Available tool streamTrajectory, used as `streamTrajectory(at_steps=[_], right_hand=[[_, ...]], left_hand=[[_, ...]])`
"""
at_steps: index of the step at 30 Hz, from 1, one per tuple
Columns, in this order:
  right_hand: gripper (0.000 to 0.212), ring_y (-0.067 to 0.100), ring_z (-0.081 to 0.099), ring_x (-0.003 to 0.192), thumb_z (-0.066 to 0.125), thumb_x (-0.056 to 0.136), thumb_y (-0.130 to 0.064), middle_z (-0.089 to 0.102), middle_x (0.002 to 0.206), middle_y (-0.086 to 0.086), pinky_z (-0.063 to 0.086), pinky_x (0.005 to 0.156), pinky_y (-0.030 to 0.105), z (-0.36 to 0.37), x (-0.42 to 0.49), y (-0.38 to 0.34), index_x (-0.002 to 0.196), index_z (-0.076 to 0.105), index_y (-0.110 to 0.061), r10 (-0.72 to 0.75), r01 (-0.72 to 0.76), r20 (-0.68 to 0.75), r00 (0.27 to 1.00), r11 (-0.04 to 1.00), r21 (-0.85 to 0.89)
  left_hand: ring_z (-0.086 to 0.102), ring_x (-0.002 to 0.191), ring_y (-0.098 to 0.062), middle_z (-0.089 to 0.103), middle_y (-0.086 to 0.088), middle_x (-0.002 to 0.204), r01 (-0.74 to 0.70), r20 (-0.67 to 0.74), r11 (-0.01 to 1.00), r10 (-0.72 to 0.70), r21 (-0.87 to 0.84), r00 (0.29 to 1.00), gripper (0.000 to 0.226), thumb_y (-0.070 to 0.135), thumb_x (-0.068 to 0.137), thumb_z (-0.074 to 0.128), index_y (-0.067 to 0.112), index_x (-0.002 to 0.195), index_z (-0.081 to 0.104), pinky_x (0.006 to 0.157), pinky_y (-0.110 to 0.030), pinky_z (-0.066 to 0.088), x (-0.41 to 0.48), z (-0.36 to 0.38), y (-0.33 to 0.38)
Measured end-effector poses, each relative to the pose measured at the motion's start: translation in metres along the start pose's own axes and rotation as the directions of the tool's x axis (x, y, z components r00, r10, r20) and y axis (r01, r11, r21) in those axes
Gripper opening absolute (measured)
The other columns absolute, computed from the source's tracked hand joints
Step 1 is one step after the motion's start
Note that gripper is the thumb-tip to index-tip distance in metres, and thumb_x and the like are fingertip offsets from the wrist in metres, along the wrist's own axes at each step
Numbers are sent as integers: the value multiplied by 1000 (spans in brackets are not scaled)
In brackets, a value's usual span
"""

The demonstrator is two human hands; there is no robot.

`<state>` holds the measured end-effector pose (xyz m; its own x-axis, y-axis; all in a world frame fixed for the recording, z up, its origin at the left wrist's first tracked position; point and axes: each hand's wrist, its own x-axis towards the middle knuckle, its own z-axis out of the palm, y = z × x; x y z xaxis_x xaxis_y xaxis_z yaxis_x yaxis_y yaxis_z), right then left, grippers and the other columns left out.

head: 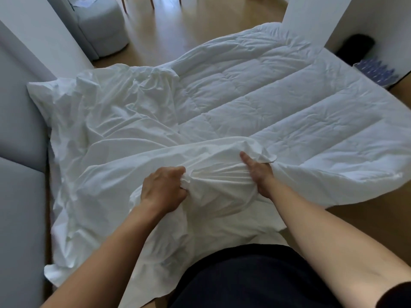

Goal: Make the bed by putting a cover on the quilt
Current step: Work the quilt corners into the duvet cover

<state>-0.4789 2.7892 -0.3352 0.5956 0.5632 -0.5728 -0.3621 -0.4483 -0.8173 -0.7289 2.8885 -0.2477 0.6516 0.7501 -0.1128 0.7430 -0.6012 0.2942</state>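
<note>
Nearest, left hand (163,185): fingers curled, bunching a fold of the cover (106,134).
Right hand (259,174): thumb out, fingers tucked into the cover's gathered edge, gripping it.
Cover: crumpled over the quilt's left part, beside the grey sofa (20,121).
Quilt (278,103): flat on the floor (169,34), right part bare.

Place: a home, most likely a living room.
Seats: a long soft pale grey sofa (20,121) on the left, and a round soft grey seat (104,30) farther back.
Floor: smooth light brown wood floor (178,30), with thin brown wooden chair legs (152,2) at the far end.
Bedding: a puffy white stitched quilt (278,101) and a thin white crinkled cover (106,134), both spread out.
</note>
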Motion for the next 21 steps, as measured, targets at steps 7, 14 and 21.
streamTrajectory(at_steps=[7,14,21], right_hand=[[39,21,70,94,79,78,-54,73,98,-1,55,97,42,-48,34,1,92,68,-19,10,-11,20,1000,1000,8],[79,22,60,83,65,72,-78,66,95,3,48,81,40,-130,75,-1,107,66,-7,-11,9,-74,997,1000,-26],[70,25,57,91,64,81,-71,61,104,4,45,80,38,-166,109,-20,114,60,-9,57,-56,-63,996,998,30]], left_hand=[[58,74,-35,61,0,69,110,5,993,-111,29,994,6,25,64,48,23,64,42,57,-33,38,-19,5,-11],[54,66,-29,58,4,63,304,-14,953,-304,6,953,11,29,64,45,19,62,46,56,-33,41,-31,14,12],[56,63,-30,60,5,60,386,-55,923,-385,-4,921,19,29,63,47,48,65,52,57,-36,47,-48,12,28]])
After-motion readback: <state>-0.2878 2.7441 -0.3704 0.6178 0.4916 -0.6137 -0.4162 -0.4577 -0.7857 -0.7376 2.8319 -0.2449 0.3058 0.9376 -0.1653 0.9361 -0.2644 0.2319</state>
